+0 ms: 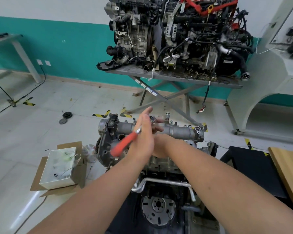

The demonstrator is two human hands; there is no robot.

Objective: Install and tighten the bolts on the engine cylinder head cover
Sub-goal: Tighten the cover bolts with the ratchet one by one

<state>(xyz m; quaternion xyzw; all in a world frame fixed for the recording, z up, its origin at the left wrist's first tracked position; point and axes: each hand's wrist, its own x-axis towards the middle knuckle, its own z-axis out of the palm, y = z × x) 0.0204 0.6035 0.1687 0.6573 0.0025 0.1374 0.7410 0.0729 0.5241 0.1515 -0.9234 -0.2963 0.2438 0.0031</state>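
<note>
Looking down from the head camera, the view showed an engine on the floor with its grey cylinder head cover [174, 130] running across the top, well forward of the person. Several bolts [171, 122] stood proud along the cover's far edge, apparently not yet run down.

The left hand [143, 139] was held edge-on with fingers extended and flat, not closed on anything. Its palm lay against the shaft of a red-handled driver [123, 144], whose handle slanted down and to the left over the timing end of the engine. The right hand [159, 144] sat close behind the left, mostly hidden; its fingers appeared blurred near the cover. Whether it grasped the tool could not be determined.

Judged step: spinning the driver between the palms to run a bolt down.

Hazards:
- The driver could slip out, because neither hand visibly clamped it.
- The bit could cam off the bolt head if the shaft tilted.
- A bolt could cross-thread if started at an angle.
- Loose bolts could fall into open engine cavities.
</note>
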